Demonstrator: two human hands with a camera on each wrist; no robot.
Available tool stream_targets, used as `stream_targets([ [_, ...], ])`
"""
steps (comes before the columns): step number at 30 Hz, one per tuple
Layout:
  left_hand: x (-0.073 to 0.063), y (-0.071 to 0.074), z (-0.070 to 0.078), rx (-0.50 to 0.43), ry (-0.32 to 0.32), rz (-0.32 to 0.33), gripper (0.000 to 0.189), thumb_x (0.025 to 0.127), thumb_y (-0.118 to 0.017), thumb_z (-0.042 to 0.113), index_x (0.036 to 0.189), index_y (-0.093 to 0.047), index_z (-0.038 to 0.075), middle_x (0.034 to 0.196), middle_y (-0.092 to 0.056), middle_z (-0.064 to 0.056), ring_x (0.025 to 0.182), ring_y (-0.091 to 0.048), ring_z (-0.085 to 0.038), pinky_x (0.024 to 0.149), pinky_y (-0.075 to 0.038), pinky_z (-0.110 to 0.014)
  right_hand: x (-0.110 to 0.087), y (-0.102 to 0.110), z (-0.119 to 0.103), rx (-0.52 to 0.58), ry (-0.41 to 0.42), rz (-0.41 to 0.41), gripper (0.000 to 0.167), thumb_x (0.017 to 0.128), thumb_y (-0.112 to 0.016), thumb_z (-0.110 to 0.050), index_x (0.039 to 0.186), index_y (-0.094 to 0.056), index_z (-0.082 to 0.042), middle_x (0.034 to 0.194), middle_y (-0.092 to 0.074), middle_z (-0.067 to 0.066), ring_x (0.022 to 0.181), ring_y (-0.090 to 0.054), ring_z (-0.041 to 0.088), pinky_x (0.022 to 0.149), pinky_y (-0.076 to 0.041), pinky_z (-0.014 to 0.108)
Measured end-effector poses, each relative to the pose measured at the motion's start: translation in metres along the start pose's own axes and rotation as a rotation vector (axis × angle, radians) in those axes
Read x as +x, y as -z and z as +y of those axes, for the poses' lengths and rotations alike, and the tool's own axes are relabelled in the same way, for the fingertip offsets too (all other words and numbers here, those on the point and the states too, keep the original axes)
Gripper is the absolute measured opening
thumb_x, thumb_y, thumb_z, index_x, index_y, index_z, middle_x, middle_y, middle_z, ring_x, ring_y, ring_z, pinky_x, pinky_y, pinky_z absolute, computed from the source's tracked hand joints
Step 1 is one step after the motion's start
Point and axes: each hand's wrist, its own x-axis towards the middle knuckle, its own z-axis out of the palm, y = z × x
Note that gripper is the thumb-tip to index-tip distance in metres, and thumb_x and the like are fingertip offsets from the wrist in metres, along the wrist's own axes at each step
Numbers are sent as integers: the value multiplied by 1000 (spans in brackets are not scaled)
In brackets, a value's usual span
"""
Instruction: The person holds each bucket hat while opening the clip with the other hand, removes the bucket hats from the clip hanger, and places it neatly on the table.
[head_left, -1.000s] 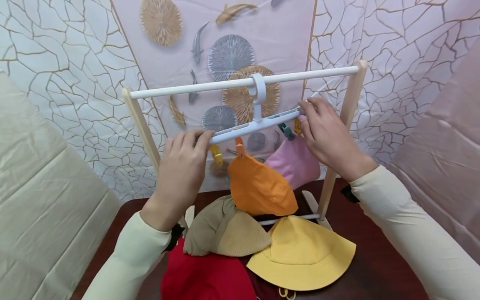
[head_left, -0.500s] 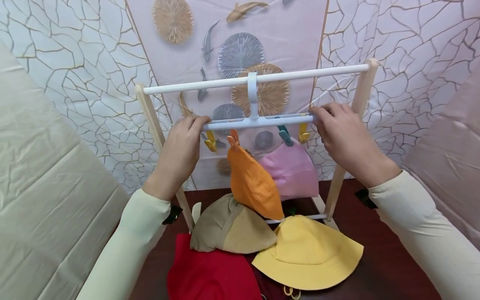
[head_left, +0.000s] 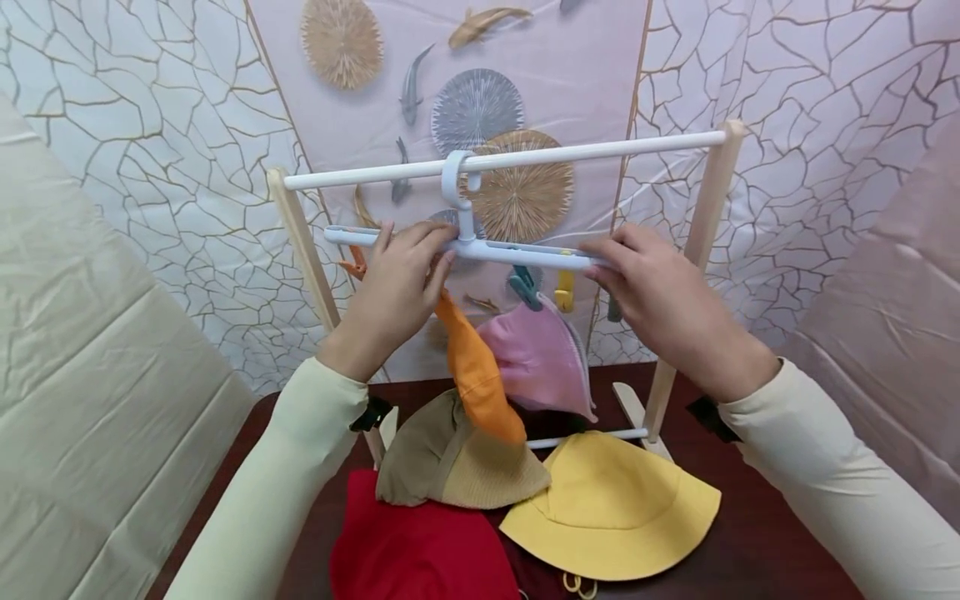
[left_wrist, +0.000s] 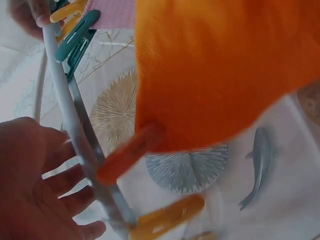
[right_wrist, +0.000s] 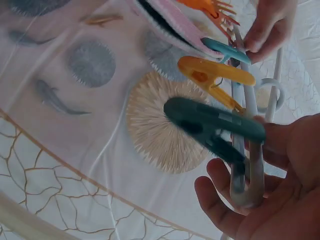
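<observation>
Cream sleeves (head_left: 281, 475), black wrist pieces (head_left: 371, 413)

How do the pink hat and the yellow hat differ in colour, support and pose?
Colour: the pink hat is pale pink; the yellow hat is bright yellow.
Support: the pink hat hangs from a teal clip on the hanger; the yellow hat rests on the table.
Pose: the pink hat dangles; the yellow hat sits crown up.
Shared: both look like cloth.

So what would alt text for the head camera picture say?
A person's left hand and right hand handle a pale hanger hooked over a white rail. An orange hat and pink hat hang beneath; a tan hat, yellow hat and red cloth lie overlapping on a dark table.
</observation>
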Motion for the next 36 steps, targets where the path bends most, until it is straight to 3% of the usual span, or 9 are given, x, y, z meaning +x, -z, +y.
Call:
stream_targets([
  [7, -6, 1, -16, 4, 16, 2, 30, 110, -54, 9, 139, -63, 5, 136, -67, -15, 135, -59, -32, 126, -20, -63, -3, -11, -1, 132, -62, 85, 35, 105, -68, -15, 136, -66, 0, 121, -68, 17, 103, -64, 30, 87, -54, 50],
  [14, -10, 12, -24, 113, 55, 1, 28, 111, -52, 10, 138, -59, 4, 139, -64, -16, 138, -55, -37, 125, -22, -64, 6, -24, 4, 250, -57, 175, 25, 104, -68, -13, 125, -73, -1, 104, -72, 10, 86, -62, 17, 76, -49, 19],
  [21, -17, 15, -29, 219, 104, -28, 30, 112, -50, 12, 140, -57, 6, 142, -63, -15, 138, -54, -39, 128, -18, -60, 3, -42, 3, 310, -111, 136, 25, 105, -67, -18, 126, -72, -5, 96, -68, 7, 83, -61, 15, 75, -52, 24],
  [23, -19, 16, -30, 230, 100, 10, 29, 112, -50, 13, 139, -57, 5, 140, -63, -17, 136, -55, -40, 127, -20, -59, 1, -45, 2, 326, -121, 141, 25, 105, -67, -19, 125, -73, -5, 95, -68, 7, 84, -62, 15, 75, -53, 23],
  [25, -24, 16, -27, 204, 74, 108, 27, 111, -52, 10, 135, -58, 1, 135, -64, -19, 130, -58, -41, 124, -28, -57, 1, -47, 1, 341, -125, 147, 25, 105, -67, -18, 125, -73, -4, 96, -69, 7, 84, -63, 14, 76, -54, 23],
  [28, -35, 14, -15, 71, 33, 280, 22, 107, -56, 6, 126, -62, -5, 120, -66, -21, 111, -62, -39, 106, -48, -50, 2, -49, 0, 356, -124, 159, 25, 105, -67, -19, 125, -73, -4, 98, -70, 8, 84, -65, 14, 78, -54, 21],
  [30, -43, 10, -3, -114, 46, 308, 22, 105, -60, 6, 124, -63, -6, 115, -68, -20, 105, -64, -34, 98, -53, -44, 2, -49, 0, 364, -130, 170, 25, 105, -67, -18, 124, -74, -4, 98, -70, 8, 85, -65, 14, 79, -54, 21],
  [32, -49, 3, 8, -331, 118, 239, 28, 105, -63, 10, 129, -62, -5, 120, -69, -19, 109, -66, -31, 98, -55, -42, 3, -50, -1, 374, -137, 179, 26, 105, -68, -18, 125, -74, -4, 99, -70, 9, 85, -65, 15, 80, -54, 21],
  [36, -49, -11, 24, -722, 345, 3, 51, 109, -59, 21, 152, -47, -3, 144, -61, -19, 136, -58, -29, 116, -45, -43, 3, -51, -1, 406, -164, 187, 26, 105, -68, -18, 126, -74, -4, 100, -71, 10, 87, -66, 18, 80, -53, 22],
])
